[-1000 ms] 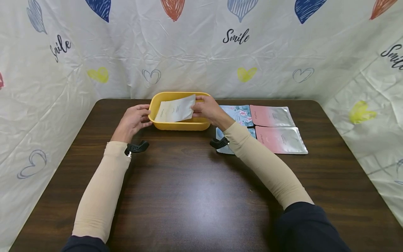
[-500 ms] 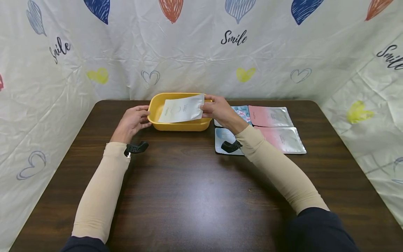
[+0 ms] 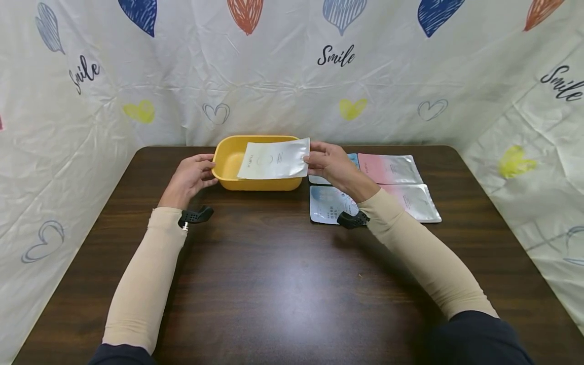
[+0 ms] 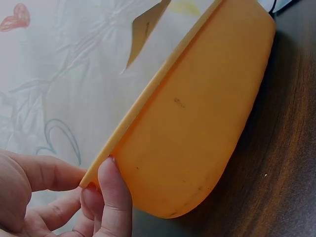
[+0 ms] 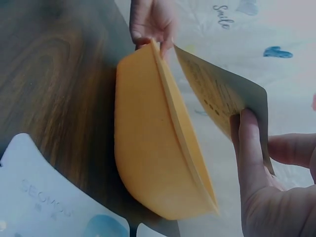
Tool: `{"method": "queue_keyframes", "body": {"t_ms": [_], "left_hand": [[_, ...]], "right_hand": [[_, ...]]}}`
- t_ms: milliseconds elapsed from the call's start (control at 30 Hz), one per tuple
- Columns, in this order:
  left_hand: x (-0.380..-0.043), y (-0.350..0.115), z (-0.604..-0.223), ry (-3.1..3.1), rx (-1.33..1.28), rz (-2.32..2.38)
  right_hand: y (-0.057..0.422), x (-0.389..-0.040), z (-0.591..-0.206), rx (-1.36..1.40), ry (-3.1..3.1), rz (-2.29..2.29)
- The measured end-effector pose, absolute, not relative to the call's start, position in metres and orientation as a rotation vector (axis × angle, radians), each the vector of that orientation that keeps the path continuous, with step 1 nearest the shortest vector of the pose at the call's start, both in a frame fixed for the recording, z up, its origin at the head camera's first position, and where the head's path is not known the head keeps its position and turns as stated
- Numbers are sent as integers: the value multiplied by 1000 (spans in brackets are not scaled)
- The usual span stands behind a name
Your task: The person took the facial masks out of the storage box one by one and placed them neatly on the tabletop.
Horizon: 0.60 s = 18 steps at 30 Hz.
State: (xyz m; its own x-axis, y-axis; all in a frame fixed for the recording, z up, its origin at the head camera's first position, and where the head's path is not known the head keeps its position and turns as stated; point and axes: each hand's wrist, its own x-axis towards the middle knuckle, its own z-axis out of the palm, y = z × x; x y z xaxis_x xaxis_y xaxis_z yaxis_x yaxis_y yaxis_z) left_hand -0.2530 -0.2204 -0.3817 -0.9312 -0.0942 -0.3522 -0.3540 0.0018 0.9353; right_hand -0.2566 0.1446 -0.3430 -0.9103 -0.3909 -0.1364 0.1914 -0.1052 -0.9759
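My right hand (image 3: 335, 165) pinches the right end of a white sheet mask packet (image 3: 274, 159) between thumb and fingers. The packet is held tilted above a yellow plastic basin (image 3: 255, 185), covering part of its opening. In the right wrist view, the underside of the packet (image 5: 212, 89) shows dark print and stands apart from the basin's rim. My left hand (image 3: 189, 177) is at the basin's left end. In the left wrist view, its thumb and fingers (image 4: 116, 197) hold the basin's rim. The packet hides part of the basin's inside.
Right of the basin, flat on the dark wooden table (image 3: 274, 279), lie more mask packets: a blue one (image 3: 330, 203) in front, another behind partly hidden by my right hand, and pink-silver ones (image 3: 392, 167) farther right. A white cloth (image 3: 283, 66) hangs behind the table.
My right hand has moved right with the white packet, which now lies farther over the basin's right side. The left hand has stayed at the basin's left end.
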Motion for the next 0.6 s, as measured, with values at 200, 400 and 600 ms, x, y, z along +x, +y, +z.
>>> {"method": "queue_keyframes", "body": {"t_ms": [200,400,600], "left_hand": [[-253,-221,-382,2089,-479,2039],[-253,-220,-383,2093,-474,2041],[-253,-221,-383,2079,-479,2046]], "right_hand": [[154,-249,-342,-177,1778,-2058],[165,-239,-346,-208,1764,-2048],[177,-228,-347,-199,1746,-2042]]}}
